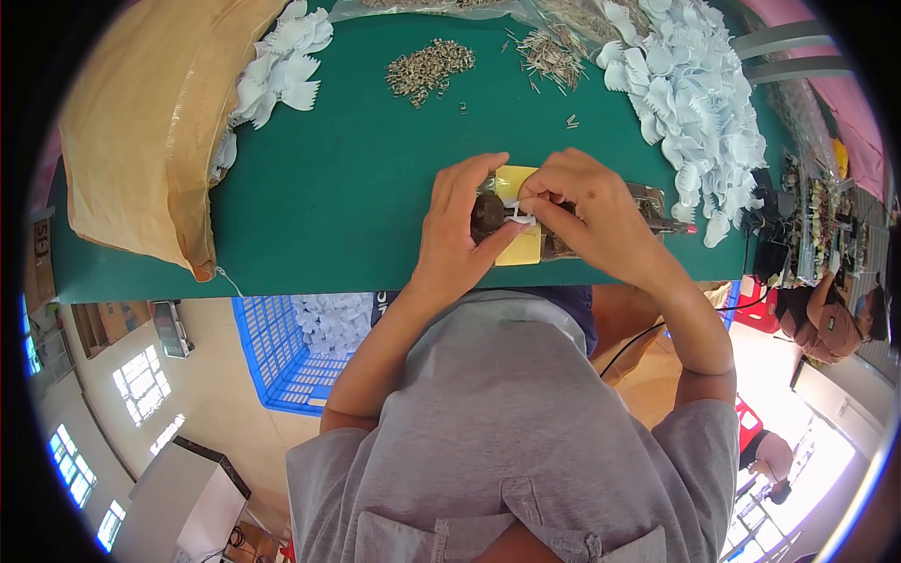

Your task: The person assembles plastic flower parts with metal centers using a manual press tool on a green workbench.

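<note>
**Pinching a small white piece [519, 216] in front of the body, at the near side of a green table [328, 188]**

Nipping the piece between thumb and fingers of the right hand [591, 206], bent narrow from the right. Spreading the left hand [450, 225] wide around a dark round part [487, 214], bringing the thumb tip up to the white piece. Not being able to tell, from above, a left-hand grip from a mere touch. Working over a yellow plate [519, 250], with a red-tipped rod [678, 227] pointing off to the right.

Facing, farther across the table, a heap of small metal bits [427, 70] and, just right of it, a pile of thin metal pins [554, 61]. Having a large mound of toothed white pieces [699, 103] on the right, and a smaller pile [282, 70] on the left beside a tan sack [141, 141]. Sitting with a blue crate [272, 357] of white pieces below the table edge, to the left.
</note>
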Available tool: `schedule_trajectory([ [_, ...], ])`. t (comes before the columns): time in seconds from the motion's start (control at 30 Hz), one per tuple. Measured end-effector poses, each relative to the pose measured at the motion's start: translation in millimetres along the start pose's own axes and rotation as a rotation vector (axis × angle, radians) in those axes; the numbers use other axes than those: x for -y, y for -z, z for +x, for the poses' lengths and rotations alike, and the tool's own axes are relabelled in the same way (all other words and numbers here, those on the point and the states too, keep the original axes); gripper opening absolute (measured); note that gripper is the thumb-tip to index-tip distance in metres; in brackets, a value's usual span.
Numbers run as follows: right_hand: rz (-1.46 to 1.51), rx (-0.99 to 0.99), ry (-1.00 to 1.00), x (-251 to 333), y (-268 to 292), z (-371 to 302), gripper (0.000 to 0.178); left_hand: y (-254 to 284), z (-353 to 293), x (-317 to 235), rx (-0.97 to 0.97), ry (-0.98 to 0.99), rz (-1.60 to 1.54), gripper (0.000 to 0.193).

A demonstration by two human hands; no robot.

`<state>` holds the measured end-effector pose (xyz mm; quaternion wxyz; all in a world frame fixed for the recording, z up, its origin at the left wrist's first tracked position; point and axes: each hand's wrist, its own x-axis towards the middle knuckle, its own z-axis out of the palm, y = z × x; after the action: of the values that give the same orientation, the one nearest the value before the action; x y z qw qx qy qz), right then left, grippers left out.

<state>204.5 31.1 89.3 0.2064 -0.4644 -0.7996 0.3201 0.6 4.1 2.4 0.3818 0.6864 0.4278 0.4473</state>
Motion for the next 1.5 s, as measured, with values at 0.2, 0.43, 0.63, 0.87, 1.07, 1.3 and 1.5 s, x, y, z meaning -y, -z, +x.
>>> schedule_trajectory([
  [0.2, -0.087, -0.085, 0.083, -10.8, -7.2, -2.7, 0.004, -1.3, 0.1, 2.8, -0.003, -0.011, -0.006, 0.078],
  [0.43, -0.053, -0.13, 0.052, -1.5, 12.7, 0.4, 0.008, -1.2, 1.8, 1.2, -0.048, -0.045, -0.021, 0.084],
  [0.63, -0.033, 0.018, -0.013, -7.3, 0.7, 2.6, 0.008, -2.4, 1.1, 2.9, -0.027, -0.046, 0.003, 0.085],
  [0.87, 0.033, 0.02, -0.057, -4.2, -1.6, -0.7, 0.005, -0.2, -1.5, 0.7, 0.059, 0.059, -0.063, 0.085],
  [1.07, 0.058, -0.059, -0.052, -4.8, -9.3, -3.6, 0.003, 0.4, 0.4, -1.9, 0.05, 0.04, -0.049, 0.086],
  [1.3, 0.077, -0.03, -0.063, -8.5, -9.4, -2.9, 0.005, -1.3, -0.4, 0.0, 0.051, 0.044, -0.047, 0.085],
  [1.5, 0.082, -0.041, -0.064, -6.5, -8.5, -4.8, 0.009, -0.8, 1.2, -0.3, 0.025, 0.014, -0.021, 0.078],
])
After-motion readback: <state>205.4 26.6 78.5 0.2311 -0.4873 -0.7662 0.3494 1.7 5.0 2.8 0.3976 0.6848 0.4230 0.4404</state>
